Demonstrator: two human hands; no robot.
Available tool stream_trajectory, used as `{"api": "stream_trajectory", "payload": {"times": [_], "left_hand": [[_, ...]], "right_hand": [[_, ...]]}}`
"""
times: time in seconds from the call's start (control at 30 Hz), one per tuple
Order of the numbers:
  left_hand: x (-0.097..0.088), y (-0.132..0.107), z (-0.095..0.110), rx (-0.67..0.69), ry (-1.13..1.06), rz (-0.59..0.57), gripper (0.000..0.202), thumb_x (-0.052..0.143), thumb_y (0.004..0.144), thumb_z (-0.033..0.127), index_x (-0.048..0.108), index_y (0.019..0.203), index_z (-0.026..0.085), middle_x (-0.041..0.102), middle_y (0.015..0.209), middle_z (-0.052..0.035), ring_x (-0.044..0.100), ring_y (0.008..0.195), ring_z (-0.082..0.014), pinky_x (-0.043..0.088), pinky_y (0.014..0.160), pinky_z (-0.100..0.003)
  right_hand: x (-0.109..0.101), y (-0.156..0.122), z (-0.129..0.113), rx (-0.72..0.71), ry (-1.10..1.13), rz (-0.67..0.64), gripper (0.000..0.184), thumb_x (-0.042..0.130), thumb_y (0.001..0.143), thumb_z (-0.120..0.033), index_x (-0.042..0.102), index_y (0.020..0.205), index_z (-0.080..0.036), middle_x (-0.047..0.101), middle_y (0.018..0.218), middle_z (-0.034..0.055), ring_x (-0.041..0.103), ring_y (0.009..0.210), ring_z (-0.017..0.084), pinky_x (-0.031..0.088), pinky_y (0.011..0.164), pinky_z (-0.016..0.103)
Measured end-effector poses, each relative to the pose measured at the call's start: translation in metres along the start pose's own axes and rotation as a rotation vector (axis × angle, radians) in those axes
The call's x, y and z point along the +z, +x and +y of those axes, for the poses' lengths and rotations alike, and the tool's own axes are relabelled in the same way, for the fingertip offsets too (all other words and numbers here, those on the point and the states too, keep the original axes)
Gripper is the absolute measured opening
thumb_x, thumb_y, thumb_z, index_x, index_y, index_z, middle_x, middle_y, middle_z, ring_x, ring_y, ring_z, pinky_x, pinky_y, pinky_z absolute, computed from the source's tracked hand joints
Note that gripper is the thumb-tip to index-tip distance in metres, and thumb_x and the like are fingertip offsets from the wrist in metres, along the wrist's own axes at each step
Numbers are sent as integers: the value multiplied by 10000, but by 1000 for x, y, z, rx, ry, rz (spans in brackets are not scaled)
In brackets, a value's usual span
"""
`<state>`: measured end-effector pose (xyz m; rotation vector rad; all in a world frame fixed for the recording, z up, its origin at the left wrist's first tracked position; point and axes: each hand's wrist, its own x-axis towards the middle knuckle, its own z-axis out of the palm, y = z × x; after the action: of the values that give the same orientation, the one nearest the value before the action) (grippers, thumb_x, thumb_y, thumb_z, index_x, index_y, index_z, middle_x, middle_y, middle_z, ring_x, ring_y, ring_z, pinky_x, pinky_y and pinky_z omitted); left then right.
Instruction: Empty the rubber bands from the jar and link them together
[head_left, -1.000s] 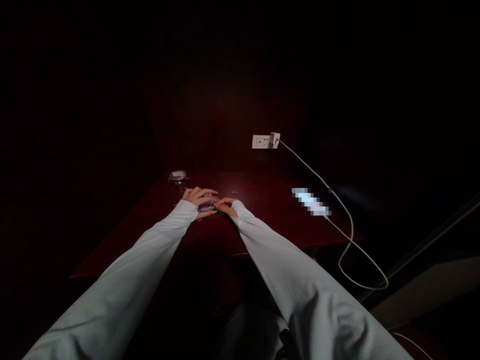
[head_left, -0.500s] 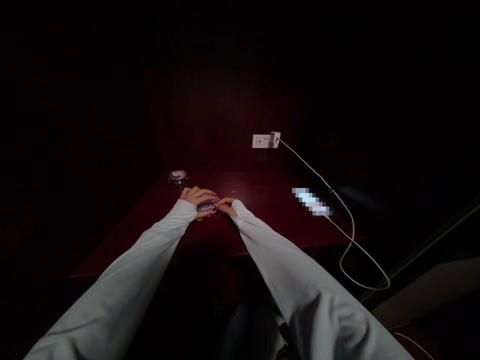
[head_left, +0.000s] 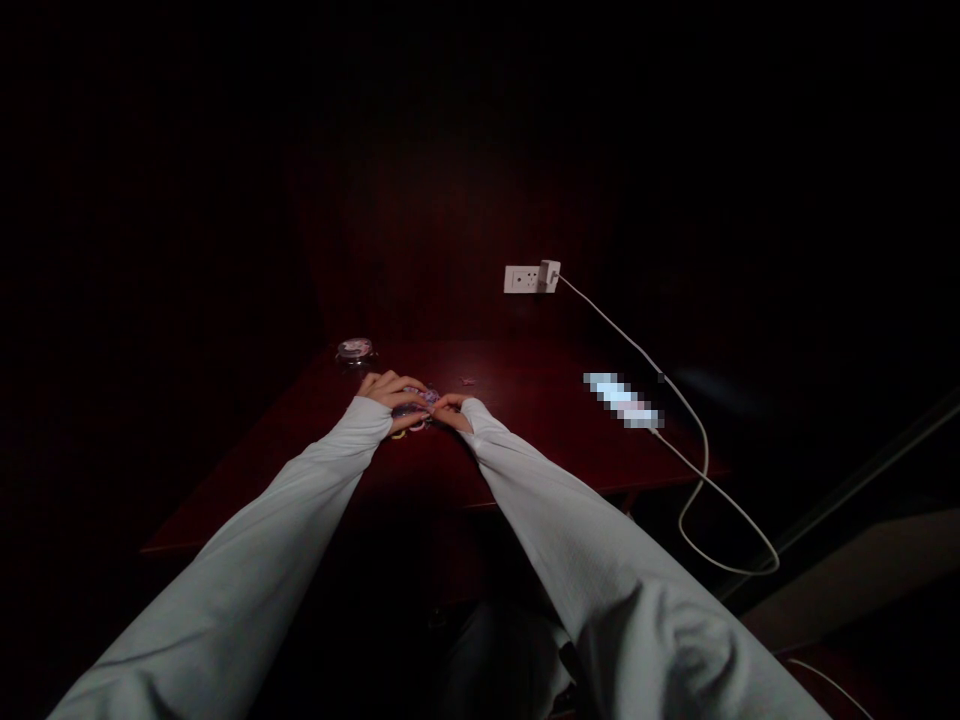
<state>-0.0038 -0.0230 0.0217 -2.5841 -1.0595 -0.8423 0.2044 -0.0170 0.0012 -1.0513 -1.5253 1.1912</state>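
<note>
Left hand (head_left: 388, 388): fingers arched over the far side of the bundle, thumb along the near side, the two apart; whether it grips, cannot tell. Right hand (head_left: 453, 411): fingertips and thumb at the bundle's right end; whether they are clamped on it, cannot tell.

Bundle (head_left: 429, 396): purple, on the table between the hands, largely covered by the left; make-up too small to tell. Loops: one yellow (head_left: 399, 435), one pale (head_left: 418, 427), just beside the bundle, below the left thumb.

Scrap (head_left: 468, 381): pink, small, on the table beyond the right hand. Jar (head_left: 355, 350): clear, round, pink-and-white top, upright, beyond the left hand. Table (head_left: 532, 450): dark red, glossy.

Device (head_left: 622, 401): bright, pixelated, on the table, well right of the hands. Cable (head_left: 700, 430): white, looped past the table's right edge, joining device to charger (head_left: 550, 273). Socket (head_left: 520, 279): white, wall-mounted, charger in its right side.
</note>
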Motion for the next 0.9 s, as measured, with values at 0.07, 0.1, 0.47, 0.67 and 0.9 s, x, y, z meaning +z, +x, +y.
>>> {"api": "stream_trajectory", "payload": {"times": [0.07, 0.1, 0.47, 0.67, 0.9], "left_hand": [[0, 0, -1, 26, 5, 14, 231, 656, 1018, 465, 835, 1064, 327, 792, 1264, -35, 604, 1032, -257, 358, 931, -443], [1, 0, -1, 35, 6, 20, 238, 648, 1025, 465, 834, 1064, 323, 794, 1258, -35, 605, 1024, -252, 357, 928, -440], [7, -2, -8, 50, 8, 44, 284, 595, 1060, 476, 825, 1039, 311, 808, 1181, -32, 609, 980, -232, 362, 893, -424], [7, -2, -10, 32, -3, 63, 256, 638, 1040, 468, 823, 1017, 292, 810, 1166, -34, 621, 975, -231, 373, 890, -416], [7, -3, -9, 33, -3, 60, 258, 630, 1045, 458, 820, 1000, 289, 807, 1159, -32, 615, 962, -227, 369, 879, -416]], "right_hand": [[0, 1, 1, -12, -2, 2, 296, 874, 703, -372, 655, 623, -189, 511, 545, -64, 470, 600, 106, 403, 643, 248], [0, 2, 2, -21, 0, 3, 303, 875, 704, -382, 654, 625, -190, 509, 539, -65, 469, 591, 104, 402, 633, 244], [0, 7, 8, -24, -51, 47, 220, 851, 737, -314, 685, 670, -187, 552, 585, -52, 430, 569, 95, 343, 586, 235], [-2, 7, 10, -113, -81, 59, 167, 777, 789, -332, 679, 768, -199, 557, 668, -60, 407, 563, 87, 315, 582, 235], [-2, 5, 9, -106, -107, 17, 140, 756, 773, -245, 729, 903, -197, 624, 764, -54, 380, 575, 80, 280, 567, 234]]}}
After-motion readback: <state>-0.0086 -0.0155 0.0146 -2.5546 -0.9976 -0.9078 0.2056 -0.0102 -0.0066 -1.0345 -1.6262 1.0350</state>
